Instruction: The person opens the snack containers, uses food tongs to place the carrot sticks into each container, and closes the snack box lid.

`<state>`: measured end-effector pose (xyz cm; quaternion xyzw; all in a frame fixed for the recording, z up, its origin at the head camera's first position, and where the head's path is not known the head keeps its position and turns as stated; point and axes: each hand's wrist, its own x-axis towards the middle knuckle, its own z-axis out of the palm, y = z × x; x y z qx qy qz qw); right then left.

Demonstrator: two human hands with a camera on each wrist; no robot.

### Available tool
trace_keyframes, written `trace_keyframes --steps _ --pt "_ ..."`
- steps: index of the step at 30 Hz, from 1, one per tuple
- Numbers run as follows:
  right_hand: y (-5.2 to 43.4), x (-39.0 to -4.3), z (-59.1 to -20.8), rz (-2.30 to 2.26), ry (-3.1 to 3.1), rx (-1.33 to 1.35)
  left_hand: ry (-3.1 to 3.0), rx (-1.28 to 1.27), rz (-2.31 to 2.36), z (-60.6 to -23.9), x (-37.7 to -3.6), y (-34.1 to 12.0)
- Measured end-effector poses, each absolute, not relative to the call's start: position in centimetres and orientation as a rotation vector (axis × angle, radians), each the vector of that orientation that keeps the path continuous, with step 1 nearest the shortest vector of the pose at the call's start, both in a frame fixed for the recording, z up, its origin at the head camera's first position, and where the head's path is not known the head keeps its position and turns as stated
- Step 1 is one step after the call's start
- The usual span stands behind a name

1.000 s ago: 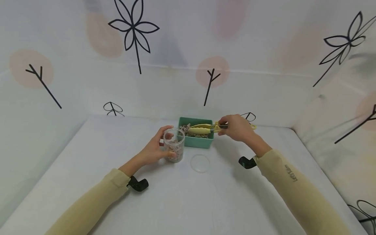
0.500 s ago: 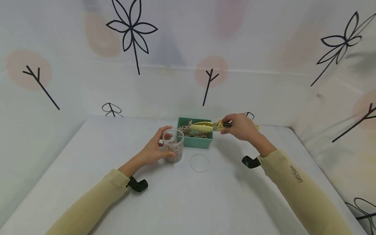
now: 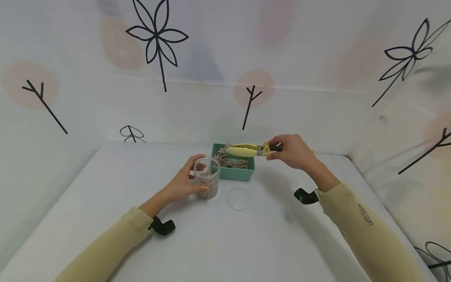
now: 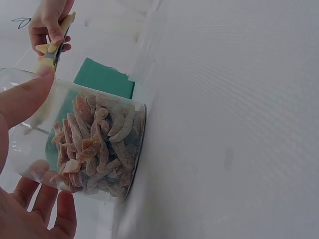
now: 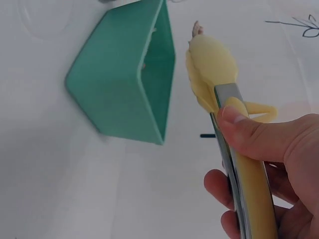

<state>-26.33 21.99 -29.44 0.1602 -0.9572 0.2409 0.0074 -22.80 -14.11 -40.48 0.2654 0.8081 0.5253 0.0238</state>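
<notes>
My left hand (image 3: 184, 181) grips a clear plastic jar (image 3: 212, 185) that stands upright on the table. Through its wall, brownish dried strips (image 4: 97, 144) show in the lower part. With my right hand (image 3: 291, 152) I hold yellow-tipped tongs (image 3: 243, 150) level, squeezed nearly together, over the green box (image 3: 234, 174). A bit of a dried strip (image 5: 198, 28) sticks out between the tongs' tips. More dried strips (image 3: 241, 164) lie inside the box, with some of its floor showing.
A round clear lid (image 3: 238, 199) lies flat on the white table (image 3: 225, 243), in front of the box and right of the jar. A patterned cloth wall (image 3: 197, 109) rises right behind the box.
The tongs have lifted out of the box's strips with a bit of dried strip at their tips, and my right hand has shifted slightly right. My left hand stays on the jar.
</notes>
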Motion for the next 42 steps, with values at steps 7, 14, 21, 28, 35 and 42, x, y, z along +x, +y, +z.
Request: trace_keyframes --steps 7,14,21,28,35,42 --pt "21.5 -25.4 -28.5 0.818 -2.917 0.597 2.509 0.832 1.611 -40.4 -22.5 -14.3" --pt "20.5 -24.2 -27.4 0.865 -2.885 0.695 2.511 0.827 1.609 -40.5 -22.7 -14.2" --pt "19.0 -22.7 -26.2 0.694 -2.839 0.829 2.507 0.821 1.606 -40.3 -22.6 -14.2" --pt "17.0 -21.3 -24.9 0.337 -2.725 0.954 2.525 0.789 1.576 -40.1 -22.5 -14.1" --pt "14.9 -20.5 -23.9 0.046 -2.512 1.142 2.531 0.802 1.577 -40.1 -22.5 -14.1" --pt "14.3 -20.3 -23.8 -0.062 -2.453 1.187 2.523 0.842 1.588 -40.2 -22.5 -14.1"
